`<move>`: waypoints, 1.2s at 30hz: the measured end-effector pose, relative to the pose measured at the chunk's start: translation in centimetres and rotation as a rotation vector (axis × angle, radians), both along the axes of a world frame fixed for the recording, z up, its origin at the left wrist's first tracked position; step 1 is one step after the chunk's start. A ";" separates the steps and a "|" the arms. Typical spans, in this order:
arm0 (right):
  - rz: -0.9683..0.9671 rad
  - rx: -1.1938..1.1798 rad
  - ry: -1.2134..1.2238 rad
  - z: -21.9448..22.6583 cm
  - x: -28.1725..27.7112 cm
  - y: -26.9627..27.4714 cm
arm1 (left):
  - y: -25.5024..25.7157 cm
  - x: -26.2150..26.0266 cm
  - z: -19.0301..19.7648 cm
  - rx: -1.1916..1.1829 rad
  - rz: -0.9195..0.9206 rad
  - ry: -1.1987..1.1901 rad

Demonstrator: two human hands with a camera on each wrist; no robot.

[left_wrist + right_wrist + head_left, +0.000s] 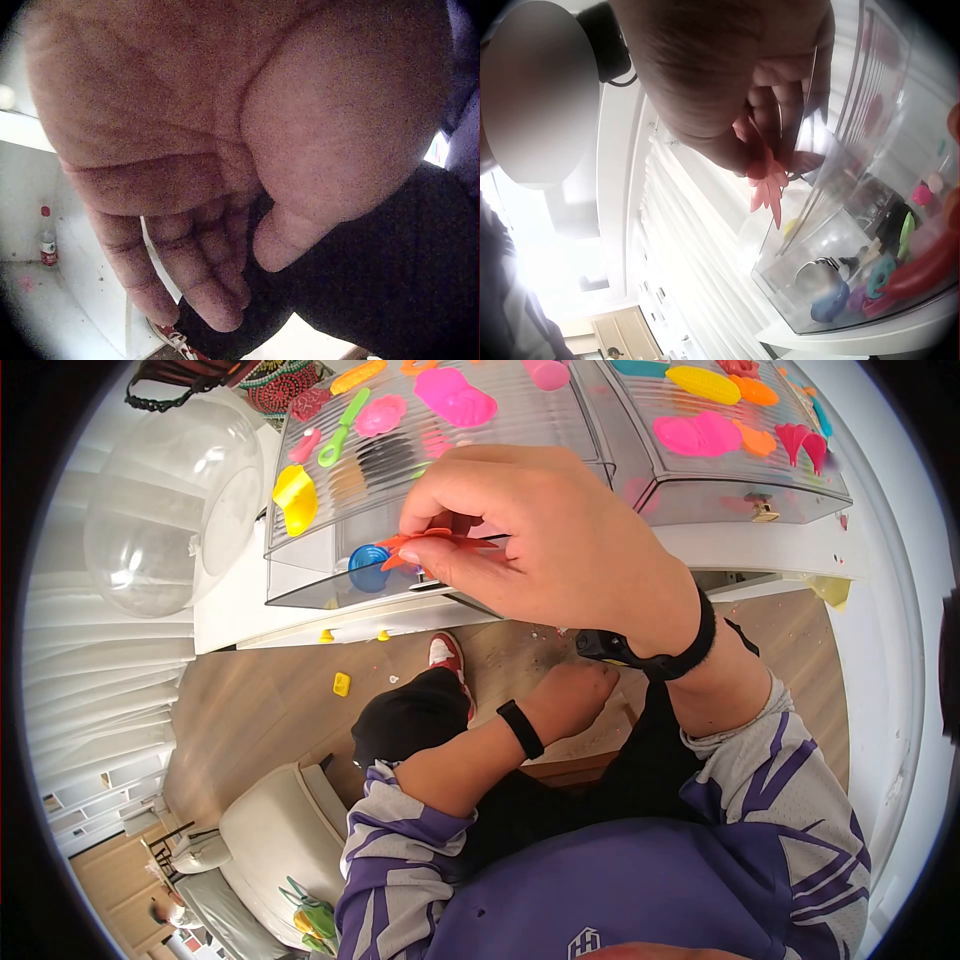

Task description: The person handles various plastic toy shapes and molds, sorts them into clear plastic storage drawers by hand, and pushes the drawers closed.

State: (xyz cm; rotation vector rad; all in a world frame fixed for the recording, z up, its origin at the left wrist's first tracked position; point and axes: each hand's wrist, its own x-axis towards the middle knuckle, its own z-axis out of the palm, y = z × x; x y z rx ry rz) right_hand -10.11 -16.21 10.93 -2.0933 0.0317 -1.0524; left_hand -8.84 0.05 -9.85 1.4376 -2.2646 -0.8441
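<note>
My right hand (545,530) pinches an orange-red, spiky plastic piece (769,187) between thumb and fingers. It is above the front edge of a clear plastic box (320,588), and part of the piece is hidden by the fingers. Just below, a blue round item (369,567) shows through the box wall. My left hand (577,695) hangs over my lap, holding nothing. In the left wrist view its fingers (206,292) are loosely bent beside my dark trousers.
Plastic toys lie on the ribbed lids, among them a pink piece (455,397), a green toy (343,430) and yellow corn (703,385). A clear sphere (150,510) stands left. A second clear box (740,500) is right. A yellow piece (342,684) lies on the floor.
</note>
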 end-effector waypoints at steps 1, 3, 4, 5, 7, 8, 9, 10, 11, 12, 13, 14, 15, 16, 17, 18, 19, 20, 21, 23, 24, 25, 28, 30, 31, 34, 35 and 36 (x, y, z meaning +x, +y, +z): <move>-0.003 -0.015 0.003 0.0 0.0 0.0 | 0.0 0.0 0.0 0.001 -0.007 -0.010; -0.002 -0.004 0.016 0.0 -0.1 0.1 | 0.0 0.0 0.0 0.002 -0.014 -0.020; -0.002 0.006 0.029 0.0 -0.1 0.1 | 0.0 0.0 0.1 0.009 -0.017 -0.027; -0.002 0.006 0.029 0.0 -0.1 0.1 | 0.0 0.1 0.2 0.017 -0.021 -0.033; -0.001 0.002 0.026 0.0 -0.1 0.1 | -0.1 0.1 0.3 0.018 -0.021 -0.035; -0.001 0.002 0.027 -0.1 -0.1 0.1 | -0.1 0.0 0.3 0.020 -0.021 -0.037; 0.001 -0.001 0.029 -0.1 -0.1 0.0 | -0.1 0.1 0.4 0.020 -0.021 -0.037; 0.003 -0.004 0.031 -0.1 -0.1 0.0 | -0.1 0.1 0.6 0.028 -0.030 -0.047; 0.003 -0.003 0.031 -0.1 -0.1 0.0 | -0.1 0.2 0.7 0.035 -0.039 -0.056; 0.001 -0.004 0.037 -0.1 -0.1 0.0 | 0.0 0.1 0.4 0.036 -0.039 -0.056; -0.001 -0.005 0.042 -0.1 -0.2 0.0 | 0.0 0.1 0.0 0.014 -0.036 -0.049; -0.001 -0.005 0.042 -0.1 -0.2 0.0 | 0.1 0.0 -0.3 -0.007 -0.033 -0.042; -0.003 -0.007 0.048 -0.1 -0.2 0.0 | 0.0 0.0 -0.2 -0.007 -0.033 -0.042; -0.005 -0.008 0.054 -0.1 -0.2 0.0 | 0.0 0.1 0.0 0.005 -0.034 -0.049; -0.005 -0.008 0.054 -0.1 -0.1 0.0 | 0.0 0.1 0.1 0.017 -0.035 -0.056; -0.003 -0.007 0.061 -0.2 -0.1 0.0 | -0.1 0.1 0.3 0.017 -0.035 -0.056; -0.001 -0.005 0.069 -0.2 -0.1 0.0 | -0.1 0.1 0.6 0.032 -0.038 -0.066; -0.001 -0.005 0.069 -0.2 -0.2 0.0 | -0.2 0.1 0.8 0.046 -0.042 -0.077; -0.002 -0.007 0.082 -0.3 -0.2 0.0 | -0.2 0.1 0.9 0.046 -0.042 -0.077; -0.003 -0.010 0.095 -0.2 -0.3 0.0 | -0.1 0.1 1.0 0.047 -0.034 -0.070; -0.001 -0.006 0.100 -0.2 -0.3 0.1 | -0.1 0.1 0.9 0.047 -0.035 -0.070; 0.000 -0.001 0.106 -0.2 -0.3 0.1 | -0.1 0.1 0.8 0.043 -0.032 -0.066; 0.003 -0.008 0.111 -0.1 -0.3 0.1 | 0.0 0.0 0.3 0.027 -0.027 -0.057; -0.004 -0.017 0.121 -0.1 -0.4 0.1 | 0.1 0.0 -0.1 0.014 -0.024 -0.052; -0.010 -0.026 0.130 -0.1 -0.4 0.1 | 0.1 0.0 -0.3 -0.004 -0.020 -0.038; -0.018 -0.033 0.110 -0.4 -0.2 0.2 | 0.1 0.0 -0.4 -0.016 -0.014 -0.027; -0.018 -0.032 0.110 -0.5 -0.1 0.2 | 0.1 0.0 -0.4 -0.009 -0.012 -0.030; -0.019 -0.022 0.116 -0.6 -0.1 0.3 | 0.1 0.0 -0.4 -0.008 -0.012 -0.031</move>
